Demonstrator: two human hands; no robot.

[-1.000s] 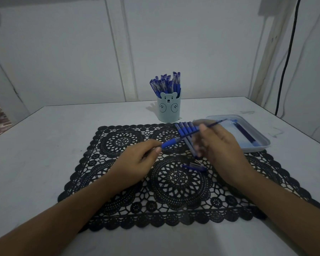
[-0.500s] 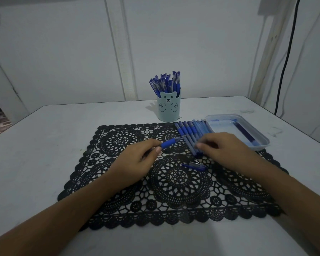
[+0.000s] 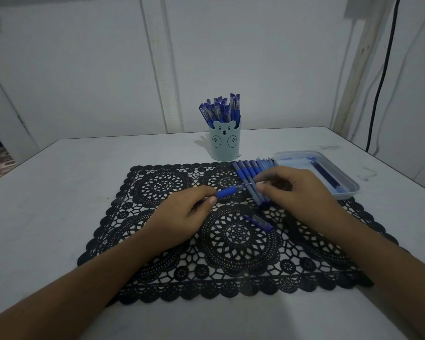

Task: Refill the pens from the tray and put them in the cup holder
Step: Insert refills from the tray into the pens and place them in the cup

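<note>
My left hand [image 3: 182, 217] grips a blue pen [image 3: 227, 192] by its barrel, tip pointing right. My right hand [image 3: 297, 190] pinches something small at the pen's tip end, just above a row of several blue pens [image 3: 249, 171] lying on the black lace mat [image 3: 231, 253]. A loose pen cap [image 3: 258, 222] lies on the mat below my hands. The light blue bear cup holder [image 3: 223, 143] stands behind the mat, packed with several capped pens. The clear plastic tray [image 3: 346, 190] at the right holds a few dark blue refills [image 3: 325, 175].
The mat lies on a white table [image 3: 59, 192] set against a white panelled wall. A black cable [image 3: 380, 77] hangs down the wall at the far right. The table's left edge drops to a patterned floor.
My right hand came down from holding a refill raised over the tray, reached the row of pens, then shifted left to the tip of the pen in my left hand.
</note>
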